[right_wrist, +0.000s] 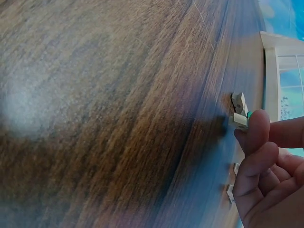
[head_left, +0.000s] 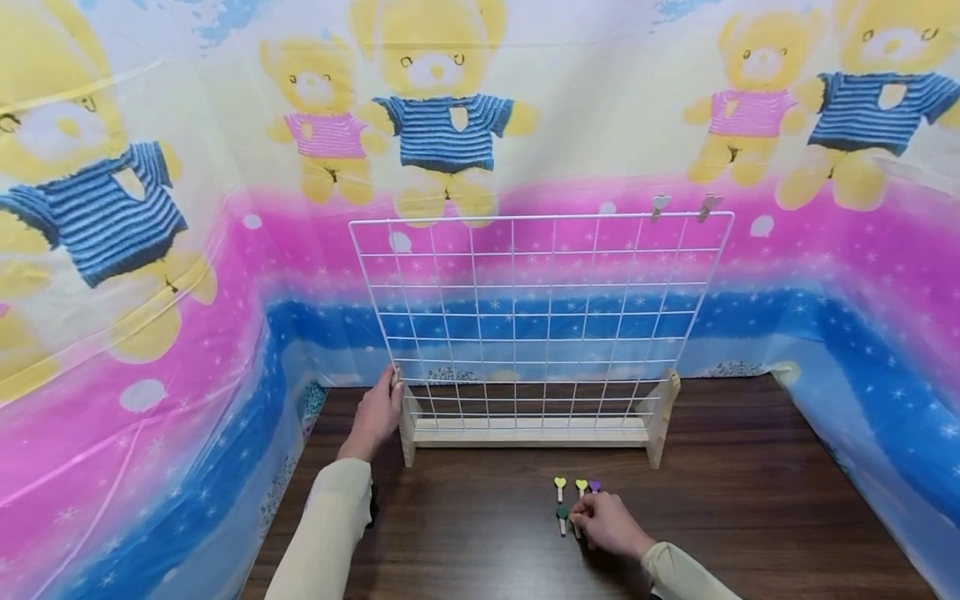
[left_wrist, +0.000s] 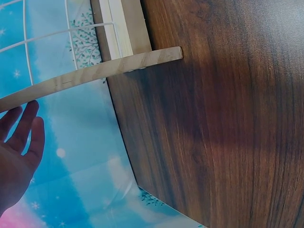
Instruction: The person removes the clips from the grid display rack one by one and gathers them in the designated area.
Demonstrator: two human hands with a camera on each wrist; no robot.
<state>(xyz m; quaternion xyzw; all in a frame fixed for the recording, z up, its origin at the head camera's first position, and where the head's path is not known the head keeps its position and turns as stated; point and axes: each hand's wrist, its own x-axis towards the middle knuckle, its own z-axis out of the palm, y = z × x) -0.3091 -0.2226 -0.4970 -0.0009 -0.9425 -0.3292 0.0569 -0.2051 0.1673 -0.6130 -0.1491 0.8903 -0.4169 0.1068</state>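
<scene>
A white wire grid (head_left: 513,315) stands upright in a wooden base (head_left: 525,429). My left hand (head_left: 375,414) is at the base's left side post; in the left wrist view its extended fingers (left_wrist: 29,114) touch the post's outer face (left_wrist: 90,72). Low over the table, my right hand (head_left: 611,523) pinches a small wooden clothespin (right_wrist: 239,120) between thumb and index finger, which cover most of it. Around it on the table lie heart-topped clothespins: a green one (head_left: 562,518), a yellow one (head_left: 560,486), another yellow one (head_left: 582,485) and a purple one (head_left: 595,485).
Two heart clothespins, one whitish (head_left: 660,205) and one pinkish-brown (head_left: 708,205), are clipped on the grid's top wire near its right corner. The dark wooden table (head_left: 465,517) is bordered by a bear-print cloth (head_left: 600,150) at the back and sides.
</scene>
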